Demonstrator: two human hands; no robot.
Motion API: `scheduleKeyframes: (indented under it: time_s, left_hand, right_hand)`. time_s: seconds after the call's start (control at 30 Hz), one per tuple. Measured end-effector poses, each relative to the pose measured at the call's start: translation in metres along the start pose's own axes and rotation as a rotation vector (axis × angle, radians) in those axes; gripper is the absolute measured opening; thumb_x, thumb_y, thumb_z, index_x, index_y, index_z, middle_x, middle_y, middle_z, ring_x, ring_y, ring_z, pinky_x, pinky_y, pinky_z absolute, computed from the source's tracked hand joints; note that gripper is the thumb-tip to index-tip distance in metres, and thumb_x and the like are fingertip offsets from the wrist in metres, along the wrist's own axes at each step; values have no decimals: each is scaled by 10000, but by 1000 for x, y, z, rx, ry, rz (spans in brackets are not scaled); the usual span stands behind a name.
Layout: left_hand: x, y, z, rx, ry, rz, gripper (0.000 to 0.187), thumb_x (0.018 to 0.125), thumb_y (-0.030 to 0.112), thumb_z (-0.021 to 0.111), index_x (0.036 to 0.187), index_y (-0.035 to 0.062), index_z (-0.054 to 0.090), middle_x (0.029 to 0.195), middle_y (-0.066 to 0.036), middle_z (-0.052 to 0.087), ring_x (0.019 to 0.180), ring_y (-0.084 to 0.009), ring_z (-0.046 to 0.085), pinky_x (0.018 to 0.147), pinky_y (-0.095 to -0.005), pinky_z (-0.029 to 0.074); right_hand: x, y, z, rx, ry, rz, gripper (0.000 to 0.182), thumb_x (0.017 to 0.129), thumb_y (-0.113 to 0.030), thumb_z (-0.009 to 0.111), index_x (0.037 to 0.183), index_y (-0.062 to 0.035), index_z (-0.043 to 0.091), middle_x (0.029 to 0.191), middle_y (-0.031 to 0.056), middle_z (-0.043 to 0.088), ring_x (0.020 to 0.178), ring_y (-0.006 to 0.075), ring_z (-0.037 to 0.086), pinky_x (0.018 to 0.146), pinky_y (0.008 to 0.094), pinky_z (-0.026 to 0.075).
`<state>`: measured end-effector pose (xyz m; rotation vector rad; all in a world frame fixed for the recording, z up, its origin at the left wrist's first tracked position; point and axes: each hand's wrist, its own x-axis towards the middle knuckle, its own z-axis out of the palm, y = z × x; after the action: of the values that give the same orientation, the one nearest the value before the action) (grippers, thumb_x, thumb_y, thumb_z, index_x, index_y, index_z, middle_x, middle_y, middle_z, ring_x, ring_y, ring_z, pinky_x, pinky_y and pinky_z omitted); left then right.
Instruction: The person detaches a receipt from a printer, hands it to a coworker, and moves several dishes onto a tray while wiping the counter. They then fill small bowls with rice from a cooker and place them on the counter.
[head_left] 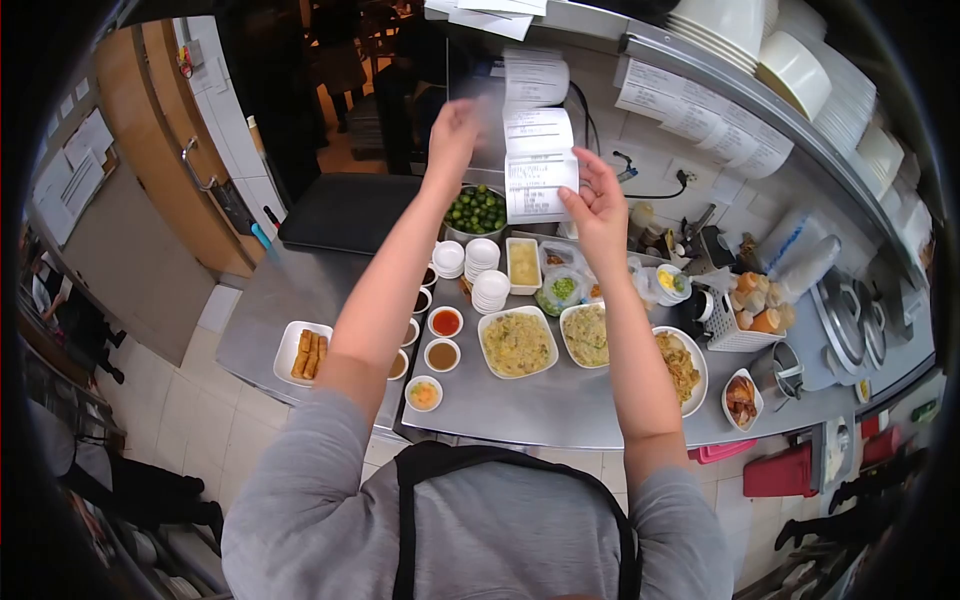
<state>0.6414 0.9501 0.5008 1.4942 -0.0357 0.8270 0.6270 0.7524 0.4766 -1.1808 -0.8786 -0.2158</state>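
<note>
My right hand [597, 205] pinches the lower right edge of a long printed paper slip [540, 170], which hangs above the back of the counter. To the left of the slip, my left hand [455, 135] is raised with its fingers bent and partly smeared by motion; whether it holds anything cannot be made out. Below the hands stand a bowl of green fruits [475, 212], stacks of small white dishes [489, 291] and sauce bowls [445, 321]. Two white bowls of rice [517, 343] sit nearer to me.
Spring rolls on a white plate [291, 352] lie at the left. Noodles [678, 370], a meat dish [741, 400] and a white basket [735, 325] are at the right. Stacked bowls [795, 72] fill the upper shelf. People stand at both sides.
</note>
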Motion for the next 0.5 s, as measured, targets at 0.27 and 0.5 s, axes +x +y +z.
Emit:
scheduleKeyframes:
  time_s: [0.27,0.5]
  left_hand:
    - [126,15,36,62,-119,-136,349,633,214,743,852,-8,587,698,-75,597,556,-115,556,526,-231,474]
    - [126,9,52,309,-35,28,344,534,49,742,832,-36,593,775,-110,607,680,-168,580,618,-259,463]
  right_hand:
    - [-8,16,-37,-71,-67,127,391,758,112,470,1136,17,446,1080,78,521,893,95,533,762,206,417]
    - [-21,12,-51,-109,-75,130,448,743,118,476,1170,-5,418,1050,85,532,869,100,546,744,217,429]
